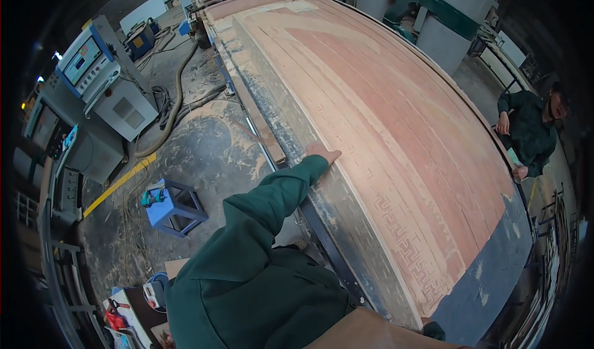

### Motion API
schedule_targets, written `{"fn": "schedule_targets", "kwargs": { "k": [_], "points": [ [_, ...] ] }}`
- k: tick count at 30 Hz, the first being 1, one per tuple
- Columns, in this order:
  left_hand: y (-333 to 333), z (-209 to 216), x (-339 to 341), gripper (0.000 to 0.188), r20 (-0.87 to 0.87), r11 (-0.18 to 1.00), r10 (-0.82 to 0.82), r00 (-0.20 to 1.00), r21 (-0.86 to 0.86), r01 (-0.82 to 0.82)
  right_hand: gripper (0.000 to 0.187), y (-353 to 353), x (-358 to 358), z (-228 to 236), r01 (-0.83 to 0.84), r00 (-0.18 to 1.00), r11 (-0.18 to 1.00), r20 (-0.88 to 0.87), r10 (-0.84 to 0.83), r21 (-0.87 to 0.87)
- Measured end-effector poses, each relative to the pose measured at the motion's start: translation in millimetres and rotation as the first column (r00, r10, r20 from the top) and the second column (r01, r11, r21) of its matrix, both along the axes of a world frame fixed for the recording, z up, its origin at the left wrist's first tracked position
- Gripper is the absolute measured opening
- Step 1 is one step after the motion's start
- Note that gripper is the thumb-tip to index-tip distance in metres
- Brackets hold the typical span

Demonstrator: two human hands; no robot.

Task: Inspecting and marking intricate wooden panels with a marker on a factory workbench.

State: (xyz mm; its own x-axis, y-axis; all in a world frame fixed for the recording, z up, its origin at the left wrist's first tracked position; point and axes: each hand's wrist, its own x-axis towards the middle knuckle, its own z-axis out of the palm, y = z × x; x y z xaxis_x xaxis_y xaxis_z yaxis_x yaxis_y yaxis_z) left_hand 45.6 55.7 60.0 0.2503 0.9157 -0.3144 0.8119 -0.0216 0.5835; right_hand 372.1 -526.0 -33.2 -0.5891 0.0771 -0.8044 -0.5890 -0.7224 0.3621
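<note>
A long reddish-tan wooden sheet (pixel 383 138) lies lengthwise on a machine bed, with thin lines along it and a maze-like cut pattern near its closer end. My left hand (pixel 324 153) grips the sheet's left edge about midway along, its thumb on the top face; the other fingers are mostly hidden. At the sheet's near corner, low in the picture, my right hand (pixel 427 323) touches the edge. Only a small part of that hand and its dark green cuff shows, so its grip cannot be made out. Dust covers the bed's grey side strip (pixel 272 104).
Left stands a control cabinet (pixel 83 64) with a screen. A blue stool (pixel 176 210) bears a teal power tool (pixel 153 195). A thick hose (pixel 176 101) crosses the dusty floor. A person (pixel 532 126) in dark green stands at the right edge, one hand by the bed.
</note>
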Motion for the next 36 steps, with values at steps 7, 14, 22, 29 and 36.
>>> {"fn": "schedule_targets", "kwargs": {
  "k": [7,14,22,29,36],
  "points": [
    [2.0,-30.3,21.2,0.088,0.281,0.876,0.477,0.833,-0.076,-0.477,0.033,3.2,-33.7,42.5,-0.440,0.704,0.824,0.432,0.564,-0.358],
    [2.4,-38.3,29.4,0.092,0.315,0.858,0.500,0.807,-0.052,-0.511,0.032,11.3,-59.7,76.7,-0.627,0.417,0.744,0.707,0.572,-0.232],
    [-1.1,-45.1,15.3,0.093,0.393,0.883,0.460,0.796,-0.106,-0.457,0.025,3.7,-68.6,67.5,-0.671,0.278,0.696,0.783,0.556,-0.256],
    [-13.3,-6.9,-3.6,0.096,0.383,0.902,0.409,0.828,-0.305,-0.305,0.054,16.1,-95.5,76.7,-0.381,0.331,0.845,0.798,0.504,-0.375],
    [-11.6,-31.3,-39.7,0.031,0.518,0.800,0.597,0.613,-0.440,-0.408,0.059,-55.0,-92.2,-5.9,-0.528,-0.064,0.795,0.948,0.313,-0.298]
  ]
}}
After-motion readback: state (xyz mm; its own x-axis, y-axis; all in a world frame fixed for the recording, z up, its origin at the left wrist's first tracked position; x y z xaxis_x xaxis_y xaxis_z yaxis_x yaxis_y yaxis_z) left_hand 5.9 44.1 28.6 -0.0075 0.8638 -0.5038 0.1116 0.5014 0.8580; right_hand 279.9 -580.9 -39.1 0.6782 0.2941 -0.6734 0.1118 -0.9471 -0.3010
